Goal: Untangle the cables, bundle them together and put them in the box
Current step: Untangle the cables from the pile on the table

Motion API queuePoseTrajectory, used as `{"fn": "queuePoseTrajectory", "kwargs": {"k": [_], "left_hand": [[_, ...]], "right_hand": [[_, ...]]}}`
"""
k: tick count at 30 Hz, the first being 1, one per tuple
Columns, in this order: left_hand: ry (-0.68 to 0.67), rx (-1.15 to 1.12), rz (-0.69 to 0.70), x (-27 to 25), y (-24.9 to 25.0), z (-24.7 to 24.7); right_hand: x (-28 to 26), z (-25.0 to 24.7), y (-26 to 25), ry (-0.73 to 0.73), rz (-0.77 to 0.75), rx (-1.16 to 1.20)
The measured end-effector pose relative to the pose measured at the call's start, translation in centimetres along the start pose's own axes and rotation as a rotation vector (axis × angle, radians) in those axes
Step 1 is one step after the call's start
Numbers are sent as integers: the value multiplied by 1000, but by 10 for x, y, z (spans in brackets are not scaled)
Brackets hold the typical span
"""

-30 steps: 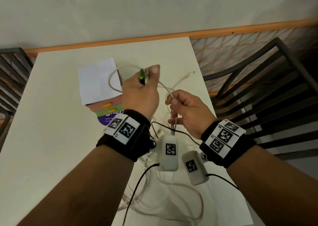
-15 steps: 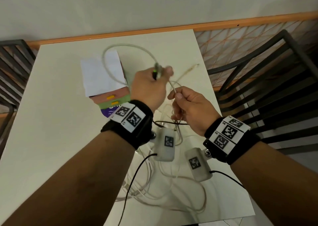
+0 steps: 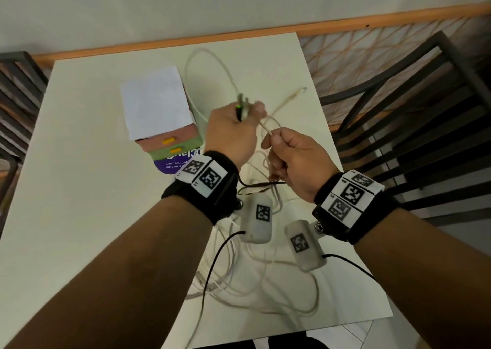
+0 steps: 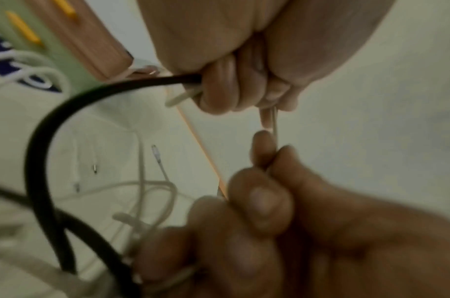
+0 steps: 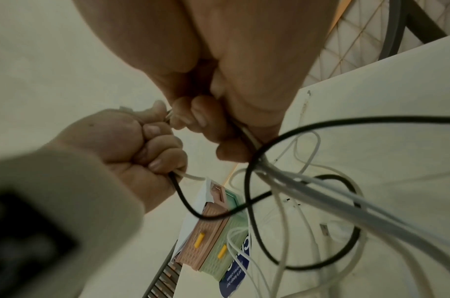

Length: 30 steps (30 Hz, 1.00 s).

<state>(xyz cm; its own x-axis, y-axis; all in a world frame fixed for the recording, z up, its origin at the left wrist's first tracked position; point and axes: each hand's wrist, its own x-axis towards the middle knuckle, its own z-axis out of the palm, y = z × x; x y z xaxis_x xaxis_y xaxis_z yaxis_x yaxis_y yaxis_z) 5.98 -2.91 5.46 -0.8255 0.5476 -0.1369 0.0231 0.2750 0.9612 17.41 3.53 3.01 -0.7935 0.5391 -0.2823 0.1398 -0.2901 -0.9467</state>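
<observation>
My left hand (image 3: 245, 113) grips a black cable's green-tipped plug (image 3: 239, 108) together with white cable ends; a white loop (image 3: 198, 64) arcs from the fist over the table. Close to its right, my right hand (image 3: 272, 142) pinches a taut white cable (image 3: 265, 128) and holds more white strands below. In the left wrist view the left hand (image 4: 234, 94) clasps a black cable (image 4: 37, 129) above the right hand's fingers (image 4: 262, 203). The right wrist view shows the right hand (image 5: 208, 123) with white strands (image 5: 328, 193) trailing from it. The pink and green box (image 3: 172, 144) stands left of my hands.
A white sheet (image 3: 156, 104) lies on top of the box, and a purple packet (image 3: 170, 164) sticks out beneath it. Tangled white cables (image 3: 265, 287) spread over the white table (image 3: 79, 189) near its front edge. A loose plug (image 3: 300, 91) lies far right. Dark chairs (image 3: 411, 136) flank the table.
My left hand has shifted right, closer to the right hand, and the white loop it holds has swung up and grown taller. The right hand has kept its pinch.
</observation>
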Motion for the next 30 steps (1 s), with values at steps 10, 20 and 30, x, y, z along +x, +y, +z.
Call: {"fn": "queuePoseTrajectory", "kwargs": {"k": [10, 20, 30], "left_hand": [[12, -138, -44, 1, -2, 3], [-183, -62, 59, -15, 1, 8], [-151, 91, 158, -15, -3, 11]], "right_hand": [[-3, -1, 6, 20, -1, -2], [-7, -6, 7, 24, -63, 36], [-11, -12, 11, 106, -37, -22]]}}
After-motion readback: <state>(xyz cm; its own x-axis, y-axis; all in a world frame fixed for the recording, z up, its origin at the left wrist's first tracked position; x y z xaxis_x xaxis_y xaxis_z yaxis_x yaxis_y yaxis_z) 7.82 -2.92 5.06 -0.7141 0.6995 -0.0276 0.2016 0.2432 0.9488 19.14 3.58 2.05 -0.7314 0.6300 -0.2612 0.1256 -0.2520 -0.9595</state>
